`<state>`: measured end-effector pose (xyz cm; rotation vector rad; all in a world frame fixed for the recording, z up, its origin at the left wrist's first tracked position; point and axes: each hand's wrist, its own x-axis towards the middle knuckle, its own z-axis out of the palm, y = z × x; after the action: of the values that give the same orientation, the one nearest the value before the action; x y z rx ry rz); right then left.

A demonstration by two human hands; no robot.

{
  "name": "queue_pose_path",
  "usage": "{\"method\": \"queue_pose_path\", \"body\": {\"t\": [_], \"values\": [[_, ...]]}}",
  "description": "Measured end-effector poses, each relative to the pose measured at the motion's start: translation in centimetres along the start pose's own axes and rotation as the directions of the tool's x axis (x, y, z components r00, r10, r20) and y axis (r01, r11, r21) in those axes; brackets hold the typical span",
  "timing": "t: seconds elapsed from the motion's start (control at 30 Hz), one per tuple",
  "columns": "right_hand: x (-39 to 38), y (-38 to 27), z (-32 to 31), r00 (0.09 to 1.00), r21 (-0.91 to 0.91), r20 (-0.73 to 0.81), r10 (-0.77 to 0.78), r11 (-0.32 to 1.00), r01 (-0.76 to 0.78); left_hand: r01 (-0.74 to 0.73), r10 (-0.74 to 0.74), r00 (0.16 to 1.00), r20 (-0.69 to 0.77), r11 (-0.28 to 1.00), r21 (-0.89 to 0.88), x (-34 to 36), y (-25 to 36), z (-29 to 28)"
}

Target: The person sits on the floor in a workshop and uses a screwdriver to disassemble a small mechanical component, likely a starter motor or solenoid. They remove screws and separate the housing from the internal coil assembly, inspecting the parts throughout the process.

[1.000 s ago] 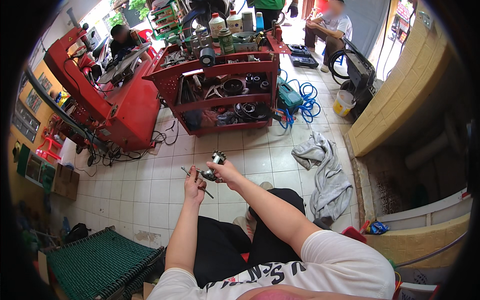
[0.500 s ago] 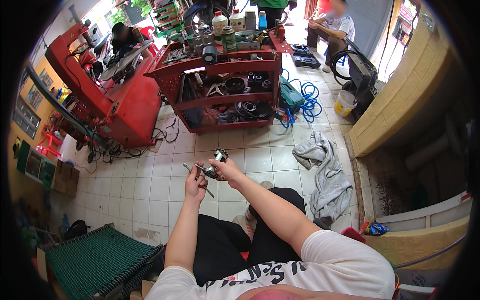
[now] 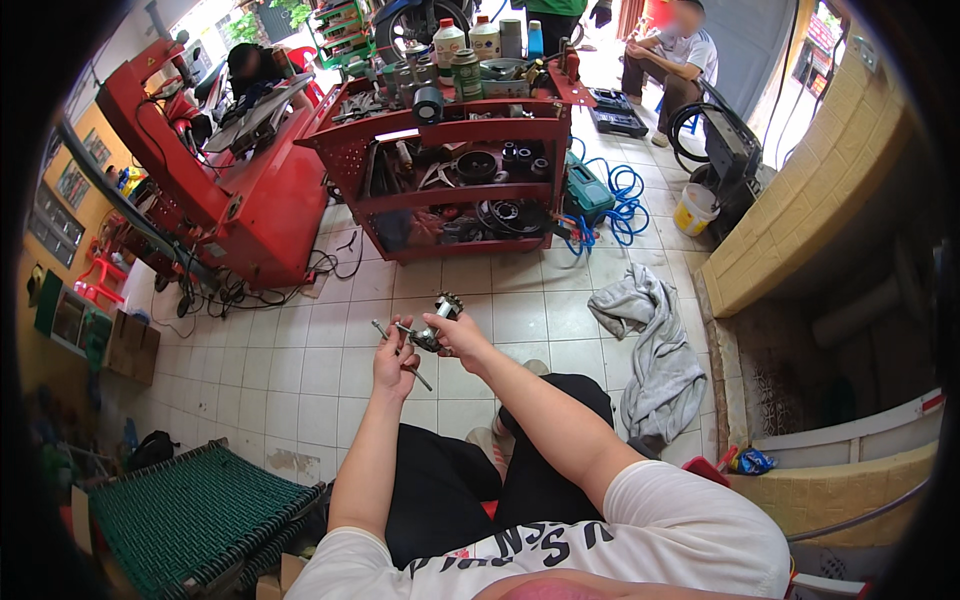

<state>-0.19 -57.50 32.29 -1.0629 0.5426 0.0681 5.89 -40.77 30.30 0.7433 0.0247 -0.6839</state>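
Observation:
My left hand (image 3: 393,368) is closed around a slim metal T-handle wrench (image 3: 424,381). Its crossbar slants through the fingers, and the short stem points toward my other hand. Beside it, my right hand (image 3: 457,335) grips a dark and silvery metal machine part (image 3: 446,306) with a toothed rim at its upper end. The stem reaches the lower end of this part; whether it is seated there is too small to tell. Both hands are held out in front of my knees, above the tiled floor (image 3: 360,370).
Ahead stands a red tool cart (image 3: 460,195) loaded with bottles and parts. A red machine (image 3: 265,225) is at the left, with cables by it. A grey cloth (image 3: 655,350) lies to the right, a green woven cot (image 3: 200,510) at lower left. Another person (image 3: 675,60) sits far right.
The view has shifted slightly, so the surroundings sit a little further right. Both hands keep their hold on the wrench and the metal part, with little movement.

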Motion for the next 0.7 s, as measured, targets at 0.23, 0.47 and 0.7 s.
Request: {"method": "queue_pose_path", "body": {"t": [0.23, 0.47, 0.7], "values": [[-0.9, -0.3, 1.1, 0.999, -0.037, 0.043, -0.025, 0.999, 0.027, -0.028, 0.036, 0.988, -0.148, 0.998, 0.052, 0.9, -0.5, -2.5], [-0.4, -0.1, 0.0, 1.0, 0.01, 0.006, 0.012, 1.0, -0.012, -0.004, 0.004, 1.0, -0.03, 1.0, 0.019, -0.2, -0.3, 0.9], [-1.2, -0.5, 1.3, 1.0, -0.047, 0.018, -0.015, 0.999, 0.016, -0.034, 0.054, 0.986, -0.158, 0.991, 0.129, 0.9, -0.7, -2.5]]}}
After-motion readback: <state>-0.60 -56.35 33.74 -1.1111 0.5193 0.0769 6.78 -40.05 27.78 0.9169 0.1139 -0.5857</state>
